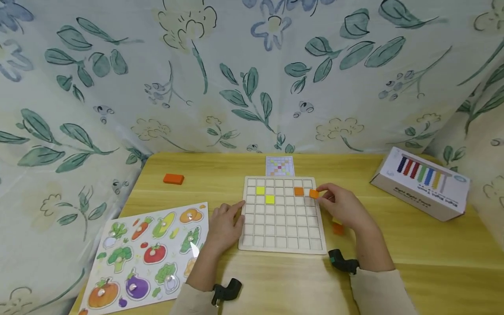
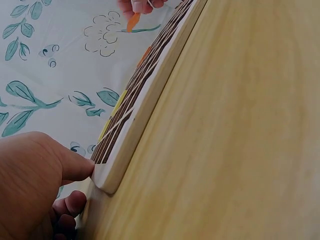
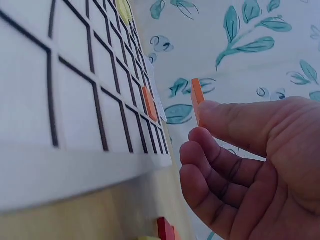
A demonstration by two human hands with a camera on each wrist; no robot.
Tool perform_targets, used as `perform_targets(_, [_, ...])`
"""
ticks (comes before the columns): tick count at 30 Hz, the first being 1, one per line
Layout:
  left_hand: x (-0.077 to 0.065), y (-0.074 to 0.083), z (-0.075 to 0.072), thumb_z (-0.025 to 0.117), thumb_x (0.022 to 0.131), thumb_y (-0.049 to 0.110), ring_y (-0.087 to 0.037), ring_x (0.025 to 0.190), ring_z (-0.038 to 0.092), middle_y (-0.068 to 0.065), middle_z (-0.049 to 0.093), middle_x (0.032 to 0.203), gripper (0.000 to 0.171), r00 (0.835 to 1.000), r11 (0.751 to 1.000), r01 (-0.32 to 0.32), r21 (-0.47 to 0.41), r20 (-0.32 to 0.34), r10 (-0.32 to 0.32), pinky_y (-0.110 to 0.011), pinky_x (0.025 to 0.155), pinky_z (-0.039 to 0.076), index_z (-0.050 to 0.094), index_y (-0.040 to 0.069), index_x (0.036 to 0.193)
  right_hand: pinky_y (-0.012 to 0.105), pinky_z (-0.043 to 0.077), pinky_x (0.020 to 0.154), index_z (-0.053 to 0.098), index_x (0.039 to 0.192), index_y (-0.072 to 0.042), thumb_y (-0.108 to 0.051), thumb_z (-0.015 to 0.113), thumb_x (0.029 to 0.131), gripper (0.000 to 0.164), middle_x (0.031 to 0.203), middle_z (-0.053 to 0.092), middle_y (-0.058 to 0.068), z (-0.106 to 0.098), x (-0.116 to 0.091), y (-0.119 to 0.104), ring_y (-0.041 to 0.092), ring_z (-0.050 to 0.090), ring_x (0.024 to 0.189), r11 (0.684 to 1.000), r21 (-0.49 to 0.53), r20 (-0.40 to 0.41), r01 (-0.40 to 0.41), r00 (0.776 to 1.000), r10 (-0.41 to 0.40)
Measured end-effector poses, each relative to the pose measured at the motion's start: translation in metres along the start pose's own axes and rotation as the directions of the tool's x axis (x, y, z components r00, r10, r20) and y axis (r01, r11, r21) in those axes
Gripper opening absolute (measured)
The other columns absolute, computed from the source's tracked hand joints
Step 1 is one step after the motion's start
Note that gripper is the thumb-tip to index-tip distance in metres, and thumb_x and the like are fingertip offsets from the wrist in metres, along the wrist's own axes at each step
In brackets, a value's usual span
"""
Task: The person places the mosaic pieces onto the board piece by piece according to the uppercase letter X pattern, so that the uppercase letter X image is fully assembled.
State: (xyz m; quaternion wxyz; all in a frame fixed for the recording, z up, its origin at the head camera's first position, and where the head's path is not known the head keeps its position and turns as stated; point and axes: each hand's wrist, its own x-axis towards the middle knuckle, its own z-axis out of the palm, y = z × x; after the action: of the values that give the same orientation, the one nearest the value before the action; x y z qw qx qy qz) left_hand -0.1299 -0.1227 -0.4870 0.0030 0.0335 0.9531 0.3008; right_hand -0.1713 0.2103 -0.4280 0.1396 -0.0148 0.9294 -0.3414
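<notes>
A pale wooden grid board point(image 1: 281, 241) lies on the table in front of me. Two yellow tiles point(image 1: 269, 199) sit in its upper left cells, and an orange tile point(image 1: 299, 191) fills one at the upper right. Between thumb and index finger my right hand point(image 1: 346, 205) pinches another orange square tile point(image 3: 196, 97), held above the board's upper right edge; its other fingers curl loosely. My left hand point(image 1: 223, 225) rests at the board's left edge, thumb point(image 2: 80, 167) touching the rim. Beside the board, partly beneath the right forearm, lie loose tiles point(image 1: 337, 229), including red, orange and yellow ones.
A small printed pattern card point(image 1: 279, 165) lies behind the board. At left is a vegetable picture puzzle point(image 1: 157, 238), with an orange block point(image 1: 173, 179) behind it. A white box point(image 1: 421, 183) stands at the right. Floral cloth point(image 1: 252, 78) hangs behind the table.
</notes>
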Motion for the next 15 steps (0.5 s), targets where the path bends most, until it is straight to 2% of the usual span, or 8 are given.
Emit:
perform_targets(5, [0.001, -0.002, -0.001, 0.059, 0.101, 0.028, -0.019, 0.088, 0.043, -0.005, 0.059, 0.102, 0.044, 1.0, 1.0, -0.006, -0.004, -0.016, 0.006, -0.035, 0.081, 0.035, 0.06, 0.023, 0.145, 0.035, 0.05, 0.081, 0.061, 0.132, -0.012, -0.023, 0.063, 0.102, 0.032, 0.11, 0.066, 0.009, 0.019, 0.008, -0.019, 0.023, 0.059, 0.094, 0.996, -0.011, 0.022, 0.091, 0.996, -0.091])
perform_targets(10, [0.001, -0.002, 0.0, 0.059, 0.101, 0.027, -0.018, 0.088, 0.044, -0.004, 0.059, 0.102, 0.044, 1.0, 1.0, -0.006, -0.01, -0.011, 0.006, -0.035, 0.082, 0.035, 0.059, 0.023, 0.145, 0.033, 0.047, 0.079, 0.064, 0.128, -0.013, -0.019, 0.065, 0.1, 0.028, 0.102, 0.064, 0.006, 0.039, 0.017, -0.026, 0.021, 0.057, 0.09, 0.993, 0.028, 0.019, 0.119, 0.993, -0.119])
perform_targets(15, [0.002, -0.002, 0.001, 0.059, 0.101, 0.027, -0.018, 0.088, 0.043, -0.004, 0.059, 0.102, 0.044, 1.0, 1.0, -0.01, -0.014, -0.012, 0.01, -0.035, 0.082, 0.035, 0.059, 0.023, 0.145, 0.032, 0.043, 0.075, 0.065, 0.125, -0.011, -0.018, 0.067, 0.098, 0.028, 0.092, 0.062, 0.003, 0.052, 0.024, -0.026, 0.02, 0.055, 0.083, 0.99, -0.051, -0.016, 0.133, 0.991, -0.134])
